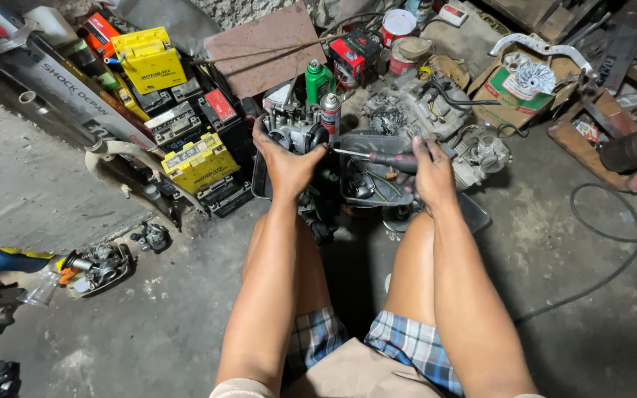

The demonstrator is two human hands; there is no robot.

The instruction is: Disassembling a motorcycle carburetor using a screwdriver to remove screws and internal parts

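Right now left hand (287, 163) fingers wrap the engine part (294, 129) to steady it over the black tray (377, 144); right hand (432, 171) fingers closed round the screwdriver (377, 157), tip aimed at that part

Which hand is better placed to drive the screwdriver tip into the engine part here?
Right. The right hand holds the screwdriver, its tip pointing at the engine part. The left hand is busy gripping that part, steadying it.

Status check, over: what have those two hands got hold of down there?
Left hand gripping engine part. Right hand holding screwdriver, tip toward the part. Spray can and green bottle crowd close behind.
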